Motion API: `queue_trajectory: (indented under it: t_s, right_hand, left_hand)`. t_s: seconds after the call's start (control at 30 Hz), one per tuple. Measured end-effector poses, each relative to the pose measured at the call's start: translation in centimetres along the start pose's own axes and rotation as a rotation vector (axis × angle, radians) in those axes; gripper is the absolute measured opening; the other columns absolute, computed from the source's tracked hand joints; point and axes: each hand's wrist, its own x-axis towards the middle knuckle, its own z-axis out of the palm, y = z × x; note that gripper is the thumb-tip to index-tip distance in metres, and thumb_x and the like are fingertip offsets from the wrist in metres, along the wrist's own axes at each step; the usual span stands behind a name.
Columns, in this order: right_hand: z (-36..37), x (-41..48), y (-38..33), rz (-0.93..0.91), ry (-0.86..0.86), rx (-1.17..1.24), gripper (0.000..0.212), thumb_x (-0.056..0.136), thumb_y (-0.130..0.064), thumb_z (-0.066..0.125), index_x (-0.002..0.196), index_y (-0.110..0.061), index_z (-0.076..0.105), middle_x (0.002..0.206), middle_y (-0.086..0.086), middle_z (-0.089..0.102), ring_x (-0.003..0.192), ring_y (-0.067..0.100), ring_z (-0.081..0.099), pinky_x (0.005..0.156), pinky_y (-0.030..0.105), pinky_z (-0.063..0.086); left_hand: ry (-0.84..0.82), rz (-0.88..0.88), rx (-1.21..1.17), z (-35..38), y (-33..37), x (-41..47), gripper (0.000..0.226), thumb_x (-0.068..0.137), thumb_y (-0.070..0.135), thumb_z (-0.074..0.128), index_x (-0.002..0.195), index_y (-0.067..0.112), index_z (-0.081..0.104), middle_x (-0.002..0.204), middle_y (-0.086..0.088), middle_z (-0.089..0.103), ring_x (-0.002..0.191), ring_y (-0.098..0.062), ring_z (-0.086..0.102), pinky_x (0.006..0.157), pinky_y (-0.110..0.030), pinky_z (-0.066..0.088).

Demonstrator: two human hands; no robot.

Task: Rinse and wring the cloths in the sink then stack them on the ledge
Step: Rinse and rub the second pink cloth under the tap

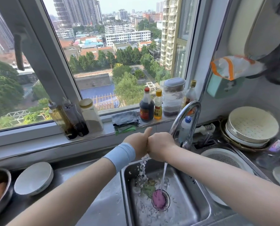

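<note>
**Two fists meeting over the sink**

From the head camera, both arms reached forward over the steel sink (193,194). The left hand (140,144), with a light blue wristband (121,156) on its wrist, was curled into a fist, and only its thumb stood up. The right hand (160,144) was also tightly curled, and its knuckles pressed against the left hand. Water fell in broken drops from under the place where the two fists met. What the fingers gripped was hidden inside them, so I cannot tell it.

A thin stream from the tap (191,111) ran down beside the right wrist onto a purple object (158,200) lying in the drain. A green cloth (148,188) lay wet on the sink floor, just beside that drain.

On the window ledge (106,132), behind the hands, a grey cloth (124,118) lay folded on top of another green cloth (125,128). A dark sauce bottle (146,106) stood just to the right of this stack. A white bowl (34,178) sat on the counter, left of the sink.
</note>
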Motion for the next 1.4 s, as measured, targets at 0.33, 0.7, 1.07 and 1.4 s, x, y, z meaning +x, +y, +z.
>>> queue_trajectory:
  t_s: [0.33,0.7,1.07,1.4]
  right_hand:
    - [0.5,-0.7,0.1,0.019,-0.288,0.585,0.015,0.087,-0.009,0.048,0.075,-0.011,0.056,0.088,0.014,0.066,0.070,0.024,0.055,0.057,0.032,0.043]
    - [2.2,-0.5,2.6,-0.418,0.464,-0.058,0.100,0.080,-0.004,0.062,0.157,-0.007,-0.002,0.135,0.022,0.049,0.100,0.034,0.058,0.071,0.041,0.058]
    - [-0.6,0.6,-0.4,0.008,0.138,-0.007,0.041,0.092,-0.008,0.057,0.133,-0.006,0.055,0.106,0.008,0.072,0.089,0.030,0.072,0.056,0.028,0.043]
    - [2.0,-0.1,-2.3,0.085,-0.211,0.599,0.019,0.089,-0.011,0.047,0.097,-0.007,0.063,0.082,0.011,0.064,0.082,0.033,0.065,0.061,0.038,0.051]
  left_hand:
    - [0.142,0.059,0.218,2.8,0.4,-0.3,0.052,0.096,0.020,0.046,0.145,0.010,0.031,0.094,-0.002,0.073,0.081,-0.029,0.071,0.058,-0.030,0.044]
    - [-0.542,-0.039,-1.484,0.5,-2.8,-0.7,0.026,0.087,-0.005,0.044,0.076,0.018,0.045,0.055,0.002,0.024,0.045,-0.009,0.021,0.046,-0.022,0.015]
    - [-0.215,-0.102,-0.339,-0.3,-1.1,1.3,0.045,0.088,0.024,0.060,0.129,0.010,0.046,0.110,-0.006,0.064,0.097,-0.027,0.064,0.080,-0.033,0.049]
    - [0.045,0.099,0.311,2.6,-0.5,-0.7,0.046,0.097,0.016,0.044,0.139,0.003,0.029,0.096,-0.007,0.072,0.081,-0.031,0.070,0.059,-0.035,0.046]
